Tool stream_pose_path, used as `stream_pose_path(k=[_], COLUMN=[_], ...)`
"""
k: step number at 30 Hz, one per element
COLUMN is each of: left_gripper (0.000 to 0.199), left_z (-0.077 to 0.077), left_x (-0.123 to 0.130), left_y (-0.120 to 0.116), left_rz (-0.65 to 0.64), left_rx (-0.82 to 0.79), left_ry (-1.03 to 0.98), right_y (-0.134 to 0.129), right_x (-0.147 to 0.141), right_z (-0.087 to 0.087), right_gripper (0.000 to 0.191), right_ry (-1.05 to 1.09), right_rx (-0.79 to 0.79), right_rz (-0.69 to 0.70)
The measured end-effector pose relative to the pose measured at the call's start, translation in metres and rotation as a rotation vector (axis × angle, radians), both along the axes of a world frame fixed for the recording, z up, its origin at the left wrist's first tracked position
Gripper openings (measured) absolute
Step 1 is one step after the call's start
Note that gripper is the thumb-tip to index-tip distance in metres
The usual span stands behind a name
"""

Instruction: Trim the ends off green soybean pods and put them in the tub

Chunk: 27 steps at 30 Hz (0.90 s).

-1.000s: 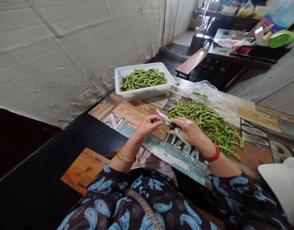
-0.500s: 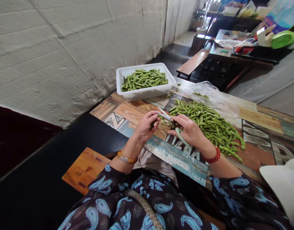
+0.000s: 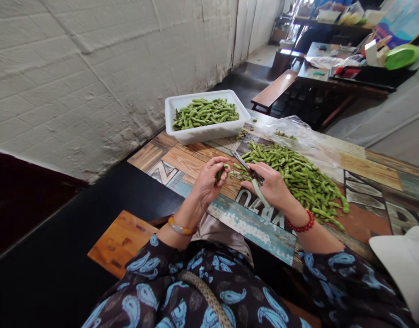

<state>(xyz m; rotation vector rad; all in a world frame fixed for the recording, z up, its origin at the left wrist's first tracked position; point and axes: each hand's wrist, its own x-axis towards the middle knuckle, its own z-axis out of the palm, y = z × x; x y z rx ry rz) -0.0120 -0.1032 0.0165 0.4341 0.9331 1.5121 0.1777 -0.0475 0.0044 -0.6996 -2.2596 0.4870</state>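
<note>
My left hand (image 3: 206, 183) clasps small green pods (image 3: 218, 176); my right hand (image 3: 273, 186) grips pale-green-handled metal scissors (image 3: 242, 161), blades now swung clear, leaving held pods uncut-at for moment; loose green pod heap (image 3: 300, 177) lies beside; white rectangular plastic tub (image 3: 209, 133) beyond.

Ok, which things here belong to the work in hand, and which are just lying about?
In the work:
scissors in the right hand
pods in the left hand
pod pile
white tub

Apparently just lying about:
white cap
wooden stool
far bench
green plastic item, far table
</note>
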Motion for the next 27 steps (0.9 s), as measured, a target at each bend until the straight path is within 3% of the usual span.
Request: stream_pose_path(k=[11, 18, 27], left_gripper=[0.039, 0.04, 0.042], left_z=[-0.0017, -0.0015, 0.0023], left_x=[-0.001, 0.0003, 0.0049], left_y=[-0.0009, -0.0009, -0.0029], left_rz=[-0.084, -0.09, -0.107], left_rx=[0.002, 0.036, 0.037], left_ry=[0.003, 0.014, 0.078], right_y=[0.0014, -0.0018, -0.0052], right_x=[0.0016, 0.0028, 0.002], right_z=[-0.0004, 0.0031, 0.0061], right_gripper=[0.04, 0.045, 0.044], right_ry=[-0.017, -0.081, -0.14], right_rx=[0.002, 0.016, 0.02], right_rz=[-0.007, 0.075, 0.067])
